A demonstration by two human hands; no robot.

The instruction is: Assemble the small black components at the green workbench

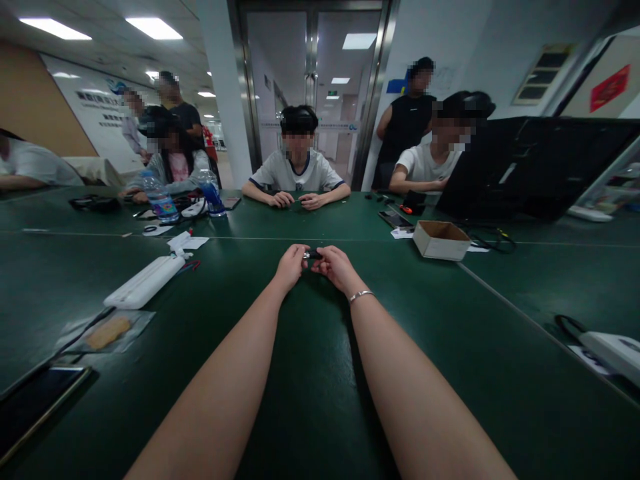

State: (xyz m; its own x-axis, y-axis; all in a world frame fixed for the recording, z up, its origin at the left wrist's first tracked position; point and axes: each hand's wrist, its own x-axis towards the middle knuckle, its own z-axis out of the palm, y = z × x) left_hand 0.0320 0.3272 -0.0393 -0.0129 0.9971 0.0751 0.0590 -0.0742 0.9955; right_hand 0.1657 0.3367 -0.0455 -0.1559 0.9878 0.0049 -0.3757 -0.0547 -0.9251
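Note:
Over the green table [310,373], straight ahead of me, both hands meet at a small black stick-like object with a silver end [313,254]. My left hand [291,265] is closed, its thumb and fingertips pinching the silver end. The black end sits between the thumb and fingers of my right hand [337,267], also closed; a silver bracelet [361,295] circles that wrist. Fingers cover parts of the object, and it is too small for me to tell its exact kind.
To the left lie a white pouch [145,283], a plastic bag with something tan inside [113,332] and a phone [43,400]. An open box [440,241] stands at right, near a large black monitor [535,167]. A person [299,167] sits opposite.

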